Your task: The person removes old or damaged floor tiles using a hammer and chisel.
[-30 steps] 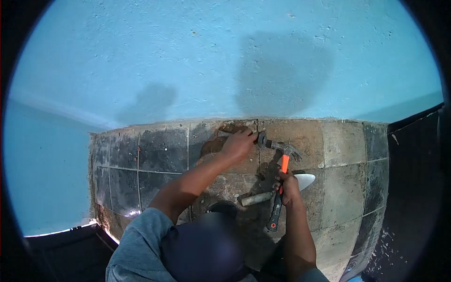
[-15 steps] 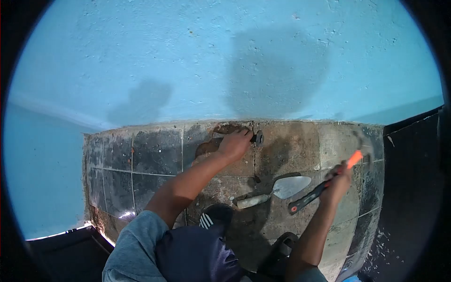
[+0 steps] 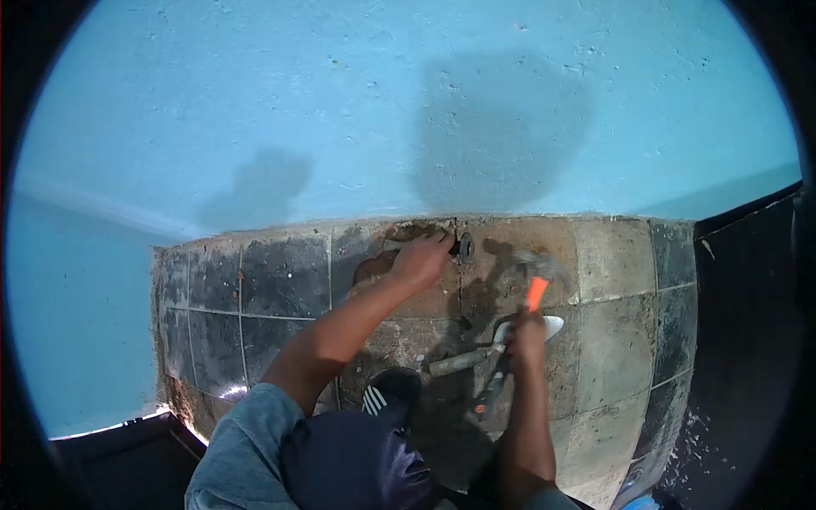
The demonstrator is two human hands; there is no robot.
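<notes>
My left hand [image 3: 422, 260] is closed round a chisel [image 3: 465, 247], whose dark round head sticks out to the right of my fingers. The chisel lies low over the broken floor near the wall. My right hand [image 3: 526, 333] grips a hammer [image 3: 536, 293] with an orange neck and a black handle. Its metal head is blurred and is a short way right of the chisel head, apart from it. Beneath my right hand, a trowel [image 3: 553, 326] with a pale blade lies on the floor, partly hidden; its worn handle points left.
A light blue wall [image 3: 357, 119] rises beyond the tiled floor [image 3: 612, 340]. Dark tiles are on the left, dusty ones in the middle. A striped dark shoe [image 3: 393, 395] stands near the bottom. A black panel [image 3: 748, 340] is at the right.
My right hand has swung the hammer left, closer to the chisel, and now covers part of the trowel. My left hand has stayed almost where it was.
</notes>
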